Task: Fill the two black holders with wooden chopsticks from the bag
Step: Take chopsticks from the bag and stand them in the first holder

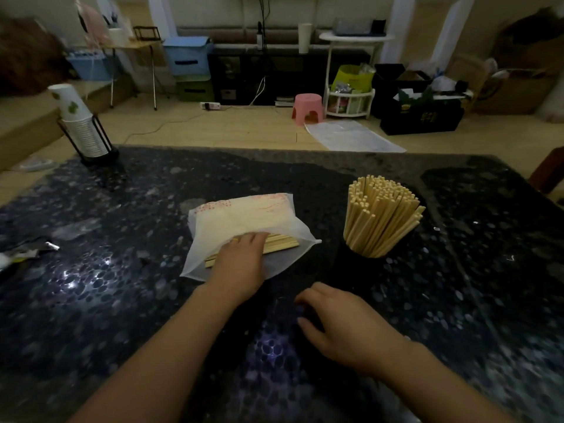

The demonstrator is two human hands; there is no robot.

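A black holder [363, 265] stands right of centre on the dark table, packed with upright wooden chopsticks [381, 215]. To its left lies a white translucent bag [244, 215] with its mouth toward me and more chopsticks [283, 242] showing in the opening. My left hand [241, 264] reaches into that mouth, its fingers curled over the chopsticks. Nearer to me, my right hand [341, 328] curls its fingers and thumb around a second black holder [305, 315], which is hard to make out against the dark table.
A black rack with stacked paper cups [82, 129] stands at the table's far left corner [122, 166]. A crumpled wrapper [27, 251] lies at the left edge. Beyond the table are a pink stool [307, 109], boxes and shelves on the floor.
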